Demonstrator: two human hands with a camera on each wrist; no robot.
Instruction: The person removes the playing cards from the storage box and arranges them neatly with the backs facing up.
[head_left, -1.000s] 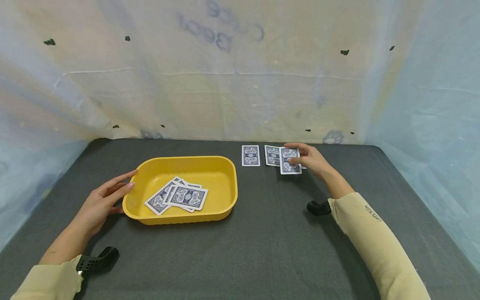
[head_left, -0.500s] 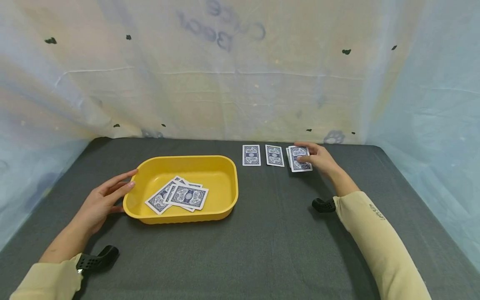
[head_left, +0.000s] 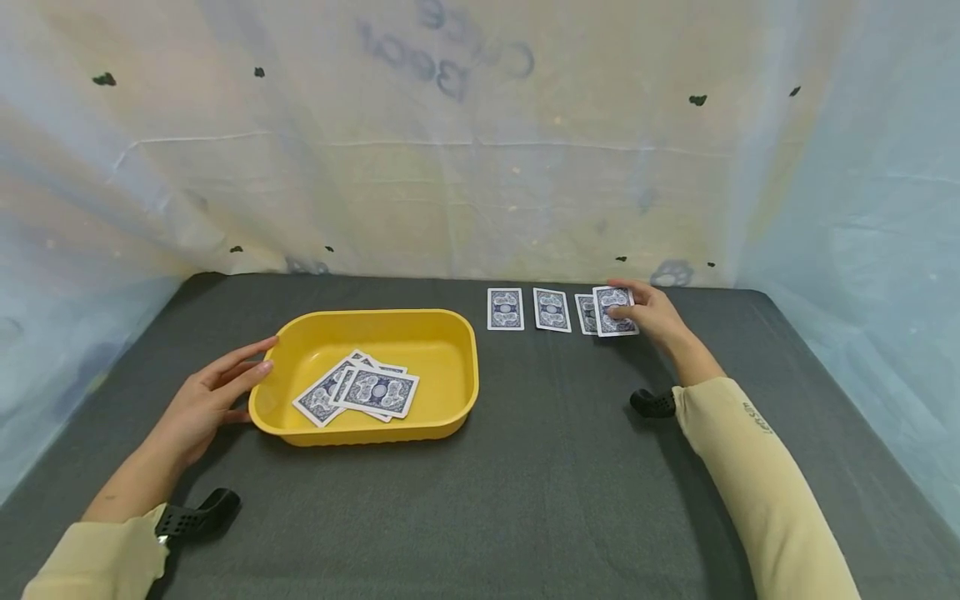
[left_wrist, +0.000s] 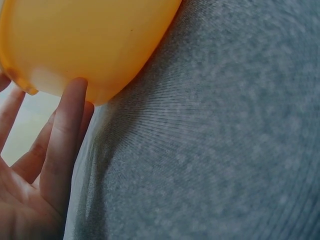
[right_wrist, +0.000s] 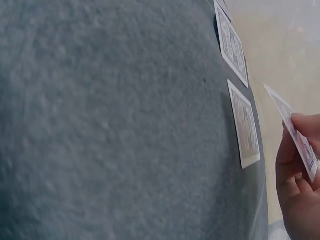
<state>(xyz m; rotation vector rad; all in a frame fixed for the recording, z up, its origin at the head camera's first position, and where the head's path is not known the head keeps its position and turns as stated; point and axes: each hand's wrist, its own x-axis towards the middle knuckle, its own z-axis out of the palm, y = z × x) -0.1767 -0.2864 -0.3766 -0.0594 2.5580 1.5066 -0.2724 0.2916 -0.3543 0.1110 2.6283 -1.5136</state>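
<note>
My right hand (head_left: 656,315) pinches a face-down playing card (head_left: 608,302), thumb on its patterned blue back. In the right wrist view this card (right_wrist: 302,145) is tilted and held off the table. Below and left of it, partly covered in the head view, lies another card (head_left: 587,314). Two more face-down cards, a middle card (head_left: 552,309) and a left card (head_left: 505,309), continue the row. My left hand (head_left: 212,392) rests its extended fingers against the left end of a yellow tray (head_left: 442,392). Inside the tray, several overlapping cards (head_left: 380,392) lie with backs up.
A dark grey cloth covers the table (head_left: 517,500). Behind the card row hangs a pale translucent curtain (head_left: 480,183), and similar sheets close off both sides. A black strap (head_left: 198,515) sticks out from the left sleeve, and another strap (head_left: 652,403) from the right.
My right hand has carried the pinched card rightward along the row, uncovering the cards beneath its path. My left hand and the tray stay in place.
</note>
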